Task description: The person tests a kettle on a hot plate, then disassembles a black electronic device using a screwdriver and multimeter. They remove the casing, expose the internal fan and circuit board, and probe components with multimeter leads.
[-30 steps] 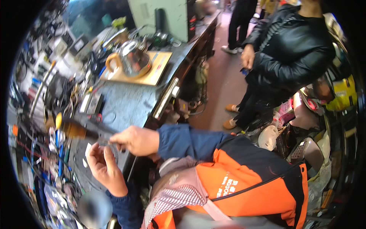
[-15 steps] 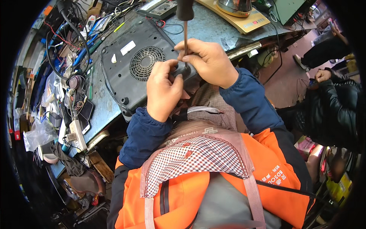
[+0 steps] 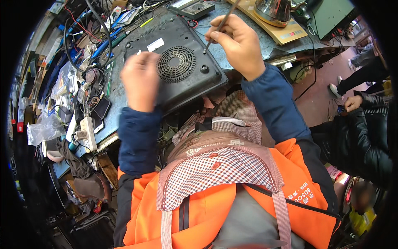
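Observation:
A black appliance base, which looks like an induction cooker lying upside down (image 3: 166, 97), rests on the bench with its round fan grille (image 3: 176, 62) facing up. My right hand (image 3: 240, 47) pinches the shaft of a screwdriver (image 3: 227, 17), whose handle is beyond the upper edge. The slanted shaft runs down to a pale spot at a hole in the base, right of the grille. Whether the tip touches there is hard to tell. Over the left part of the base, my left hand (image 3: 141, 81) is smeared by motion, its fingers unclear. A round foot (image 3: 204, 68) shows at the near right corner.
Tangled cables, tools and a plastic bag (image 3: 47, 132) crowd the bench's left side beside a power strip (image 3: 88, 135). At the back are a multimeter (image 3: 195, 8) and a golden scale (image 3: 286, 35) bearing a glass kettle (image 3: 271, 12). A person in a black jacket (image 3: 360, 133) is at the right.
My left hand has moved left, away from the base's near right corner. My right hand has shifted up and right; the screwdriver went from upright to slanted, its tip at another spot.

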`<act>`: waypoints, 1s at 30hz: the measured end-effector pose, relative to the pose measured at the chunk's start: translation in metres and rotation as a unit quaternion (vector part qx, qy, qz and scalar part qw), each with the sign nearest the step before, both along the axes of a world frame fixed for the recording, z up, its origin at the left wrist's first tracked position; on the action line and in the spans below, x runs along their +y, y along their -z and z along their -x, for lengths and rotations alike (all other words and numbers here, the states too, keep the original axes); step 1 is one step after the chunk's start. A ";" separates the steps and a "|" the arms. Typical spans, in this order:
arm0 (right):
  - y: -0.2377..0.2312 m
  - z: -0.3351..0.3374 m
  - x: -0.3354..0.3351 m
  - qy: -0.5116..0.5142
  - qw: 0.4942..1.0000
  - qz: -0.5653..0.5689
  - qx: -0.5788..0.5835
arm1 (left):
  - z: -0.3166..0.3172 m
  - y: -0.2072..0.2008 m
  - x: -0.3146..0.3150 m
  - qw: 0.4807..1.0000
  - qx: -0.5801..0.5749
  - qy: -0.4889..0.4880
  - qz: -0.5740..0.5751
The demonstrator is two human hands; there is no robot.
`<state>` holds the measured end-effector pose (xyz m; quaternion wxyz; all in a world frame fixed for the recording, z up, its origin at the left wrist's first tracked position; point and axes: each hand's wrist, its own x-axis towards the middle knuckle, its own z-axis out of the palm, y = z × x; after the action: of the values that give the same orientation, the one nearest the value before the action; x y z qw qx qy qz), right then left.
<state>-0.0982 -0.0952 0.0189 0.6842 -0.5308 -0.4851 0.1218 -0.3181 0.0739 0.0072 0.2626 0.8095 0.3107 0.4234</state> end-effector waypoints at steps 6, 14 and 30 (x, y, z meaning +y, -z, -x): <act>0.032 -0.015 0.033 0.051 0.998 0.004 -0.045 | 0.079 0.002 0.156 0.935 0.316 -0.130 -0.092; 0.031 -0.017 0.029 0.078 0.974 0.070 -0.203 | 0.061 -0.069 0.145 0.992 0.122 -0.017 -0.022; 0.026 -0.022 0.035 -0.001 0.969 0.131 -0.211 | -0.101 -0.136 -0.036 0.982 -0.066 0.155 -0.080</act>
<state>-0.0767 -0.0603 -0.0069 0.4908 -0.6292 -0.5987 0.0698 -0.2168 0.0379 0.1432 0.2798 0.8363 0.1286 0.4536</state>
